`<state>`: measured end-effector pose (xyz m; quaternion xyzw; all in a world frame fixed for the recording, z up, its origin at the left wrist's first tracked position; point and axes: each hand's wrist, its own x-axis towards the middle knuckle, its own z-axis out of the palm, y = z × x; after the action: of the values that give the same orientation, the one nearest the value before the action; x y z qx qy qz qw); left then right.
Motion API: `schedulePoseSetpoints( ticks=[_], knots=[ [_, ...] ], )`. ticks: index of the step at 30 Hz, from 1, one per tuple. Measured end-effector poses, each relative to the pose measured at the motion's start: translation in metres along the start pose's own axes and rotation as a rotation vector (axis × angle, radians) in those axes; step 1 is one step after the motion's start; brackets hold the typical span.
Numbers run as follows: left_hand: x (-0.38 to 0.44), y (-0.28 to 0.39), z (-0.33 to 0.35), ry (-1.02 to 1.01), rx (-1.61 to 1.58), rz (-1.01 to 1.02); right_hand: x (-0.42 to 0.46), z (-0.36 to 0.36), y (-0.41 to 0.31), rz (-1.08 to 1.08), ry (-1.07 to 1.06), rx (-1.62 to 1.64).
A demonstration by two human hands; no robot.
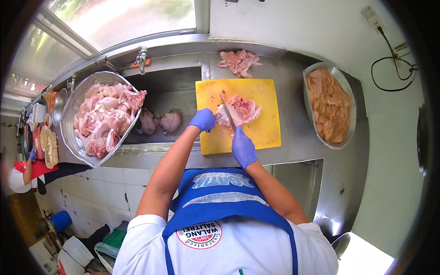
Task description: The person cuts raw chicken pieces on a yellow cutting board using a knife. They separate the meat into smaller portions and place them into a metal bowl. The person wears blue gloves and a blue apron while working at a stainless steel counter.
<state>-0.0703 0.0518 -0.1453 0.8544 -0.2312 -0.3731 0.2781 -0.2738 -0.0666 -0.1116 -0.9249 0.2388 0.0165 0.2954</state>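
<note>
A piece of raw chicken (242,108) lies in the middle of a yellow cutting board (264,135). My left hand (203,120), in a blue glove, grips the chicken's left end at the board's left edge. In my gloved right hand (243,147) is a knife (227,111), its blade slanting up and left across the meat. Whether the edge has gone into the flesh cannot be made out. Small red scraps dot the board around the piece.
A basin (67,132) heaped with raw chicken stands left of the sink (165,84), where whole chickens (171,122) lie under a faucet (141,58). Behind the board are chicken trimmings (239,63). A tub (311,111) of marinated meat sits right. People (25,177) are at far left.
</note>
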Motion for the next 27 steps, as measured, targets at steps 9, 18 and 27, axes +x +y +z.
schedulePoseSetpoints(
  ticks=[9,18,27],
  knots=[
    [-0.013,-0.005,0.011,0.382,0.373,0.303,0.024,-0.015,-0.013,-0.054,-0.046,-0.026],
    [0.015,0.001,0.093,0.583,0.917,0.201,-0.003,-0.015,-0.007,-0.054,-0.047,0.095],
    [-0.009,0.030,0.042,0.081,0.341,0.168,-0.011,-0.022,-0.001,-0.107,0.029,0.117]
  ],
)
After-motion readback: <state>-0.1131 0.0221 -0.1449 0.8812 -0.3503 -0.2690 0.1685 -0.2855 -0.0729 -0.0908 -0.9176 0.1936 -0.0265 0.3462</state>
